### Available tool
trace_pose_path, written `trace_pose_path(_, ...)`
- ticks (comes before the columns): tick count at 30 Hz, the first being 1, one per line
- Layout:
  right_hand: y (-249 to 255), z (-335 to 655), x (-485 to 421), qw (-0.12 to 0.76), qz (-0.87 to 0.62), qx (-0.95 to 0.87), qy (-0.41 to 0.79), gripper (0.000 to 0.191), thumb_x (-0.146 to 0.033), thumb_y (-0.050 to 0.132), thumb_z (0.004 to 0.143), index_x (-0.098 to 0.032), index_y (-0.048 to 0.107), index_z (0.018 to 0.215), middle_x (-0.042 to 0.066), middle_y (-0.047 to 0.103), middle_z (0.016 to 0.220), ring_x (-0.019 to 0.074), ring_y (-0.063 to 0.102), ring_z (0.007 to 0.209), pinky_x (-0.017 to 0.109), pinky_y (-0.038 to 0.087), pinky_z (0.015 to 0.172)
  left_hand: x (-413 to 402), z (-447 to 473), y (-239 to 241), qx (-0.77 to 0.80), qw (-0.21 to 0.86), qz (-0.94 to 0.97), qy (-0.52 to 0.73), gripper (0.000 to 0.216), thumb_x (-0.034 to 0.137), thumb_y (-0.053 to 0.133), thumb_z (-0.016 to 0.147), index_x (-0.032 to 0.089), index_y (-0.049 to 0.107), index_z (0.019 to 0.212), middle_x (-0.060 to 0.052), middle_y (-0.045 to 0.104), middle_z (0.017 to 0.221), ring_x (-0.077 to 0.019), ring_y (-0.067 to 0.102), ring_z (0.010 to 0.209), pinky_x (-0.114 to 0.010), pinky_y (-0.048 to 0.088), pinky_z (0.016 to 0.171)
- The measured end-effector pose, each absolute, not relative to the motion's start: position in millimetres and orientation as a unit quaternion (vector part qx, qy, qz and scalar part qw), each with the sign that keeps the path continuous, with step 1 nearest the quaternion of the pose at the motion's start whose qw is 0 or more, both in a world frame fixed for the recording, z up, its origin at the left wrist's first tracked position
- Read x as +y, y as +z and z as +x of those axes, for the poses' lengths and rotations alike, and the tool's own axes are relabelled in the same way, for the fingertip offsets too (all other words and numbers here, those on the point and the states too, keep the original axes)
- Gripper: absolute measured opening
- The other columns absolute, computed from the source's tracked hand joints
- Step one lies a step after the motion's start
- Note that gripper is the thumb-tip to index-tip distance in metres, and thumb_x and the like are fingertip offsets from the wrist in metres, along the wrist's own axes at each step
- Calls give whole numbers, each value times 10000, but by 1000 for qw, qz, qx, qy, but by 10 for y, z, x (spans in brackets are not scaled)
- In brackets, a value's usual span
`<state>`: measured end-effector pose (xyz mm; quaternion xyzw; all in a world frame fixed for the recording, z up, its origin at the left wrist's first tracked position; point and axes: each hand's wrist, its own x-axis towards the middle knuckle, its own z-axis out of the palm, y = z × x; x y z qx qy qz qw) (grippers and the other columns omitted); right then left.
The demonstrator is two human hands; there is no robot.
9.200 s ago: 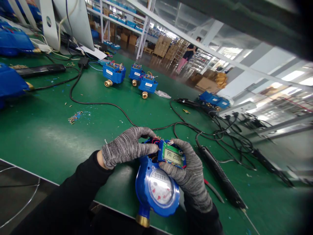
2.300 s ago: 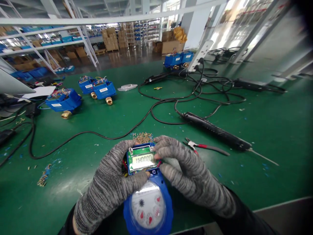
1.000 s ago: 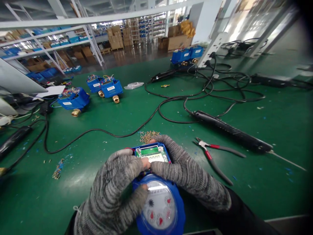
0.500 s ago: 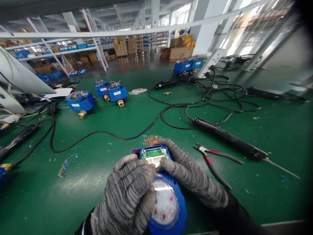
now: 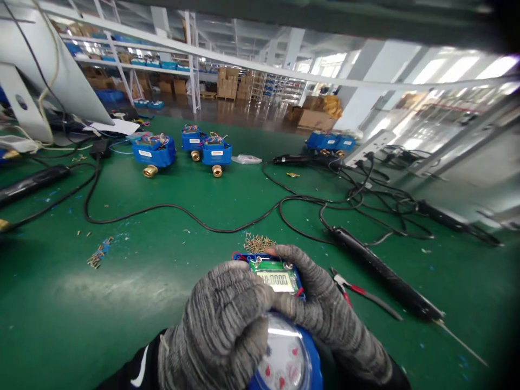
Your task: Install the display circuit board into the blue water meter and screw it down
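Near edge of the green table [image 5: 122,281]: both gloved hands close around a blue water meter [image 5: 290,365]. The left hand [image 5: 221,330] covers its left side. The right hand [image 5: 325,314] wraps the right side, beside the lit display [image 5: 277,280]. A pile of screws [image 5: 260,244] lies just beyond. Pliers [image 5: 361,292] and an electric screwdriver [image 5: 382,273] lie to the right. More blue meters [image 5: 154,151] stand far left.

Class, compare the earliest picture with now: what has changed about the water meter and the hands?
The display board, tilted up before, now lies flat in the water meter. The left hand has shifted onto the dial's edge. The right hand still grips the top; the electric screwdriver stays put.
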<state>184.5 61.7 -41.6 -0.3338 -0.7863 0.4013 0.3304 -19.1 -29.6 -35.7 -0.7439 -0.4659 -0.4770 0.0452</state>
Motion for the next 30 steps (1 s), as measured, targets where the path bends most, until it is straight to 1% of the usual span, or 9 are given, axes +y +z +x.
trace_pose_path(2, -451, 1863, 634, 322, -330, -775, 433, 568, -478, 791, 825, -308, 554, 1312, 81, 623, 1304, 300, 631, 1164, 486, 529, 1024, -253, -193, -386, -527, 38, -679, -509, 404, 188, 590, 866, 245, 562, 1264, -54, 734, 1136, -218, 680, 1115, -411, 573, 1002)
trace_pose_path(4, -477, 1885, 646, 312, -334, -753, 474, 553, -486, 775, 839, -332, 549, 1320, 66, 636, 1281, 277, 667, 1091, 406, 591, 908, -186, -223, -397, -594, 32, -624, -507, 380, 224, 596, 893, 219, 573, 1272, -85, 711, 1192, -251, 667, 1141, -476, 579, 982)
trace_pose_path(6, -481, 1897, 650, 305, -340, -737, 498, 527, -482, 765, 850, -357, 550, 1315, 50, 642, 1266, 255, 685, 1043, 344, 609, 830, -123, -271, -399, -629, 0, -602, -492, 291, 264, 606, 908, 196, 636, 1189, -96, 717, 1158, -265, 687, 1085, -508, 597, 936)
trace_pose_path(10, -457, 1882, 637, 305, -345, -737, 495, 492, -506, 766, 841, -381, 577, 1278, 33, 664, 1205, 238, 701, 993, 318, 610, 802, -77, -332, -412, -632, -53, -602, -484, 179, 292, 613, 913, 173, 701, 1014, -79, 743, 999, -250, 718, 941, -493, 627, 847)
trace_pose_path(13, -466, 1884, 624, 303, -349, -738, 491, 497, -532, 753, 844, -406, 565, 1287, 27, 666, 1206, 238, 703, 986, 329, 608, 808, -87, -329, -421, -625, -22, -596, -503, 180, 261, 628, 902, 158, 706, 1026, -87, 743, 1011, -261, 709, 970, -513, 616, 858)
trace_pose_path(19, -491, 1952, 617, 271, -381, -731, 498, 554, -540, 741, 846, -383, 529, 1333, 51, 628, 1293, 276, 673, 1076, 391, 592, 881, -102, -311, -376, -591, 11, -605, -534, 65, 147, 622, 882, 153, 687, 884, -77, 727, 1026, -223, 665, 1020, -468, 575, 932)
trace_pose_path(25, -422, 1920, 606, 299, -411, -742, 438, 561, -602, 769, 784, -389, 588, 1270, 42, 668, 1212, 274, 700, 996, 357, 608, 789, -137, -340, -312, -584, -84, -597, -543, 52, 141, 612, 870, 169, 647, 843, -61, 716, 1050, -182, 659, 1031, -376, 573, 927)
trace_pose_path(27, -417, 1914, 599, 296, -414, -734, 449, 569, -602, 768, 784, -379, 587, 1275, 51, 661, 1229, 283, 699, 1004, 372, 609, 796, -134, -340, -310, -587, -85, -600, -537, 58, 168, 592, 885, 169, 645, 863, -70, 719, 1050, -191, 667, 1017, -390, 583, 913)
trace_pose_path(30, -447, 1941, 594, 279, -414, -723, 477, 581, -566, 769, 800, -369, 565, 1307, 57, 642, 1265, 286, 686, 1044, 390, 604, 841, -106, -317, -331, -601, -52, -601, -524, 170, 230, 600, 889, 145, 659, 1024, -97, 717, 1071, -229, 679, 1018, -454, 597, 906)
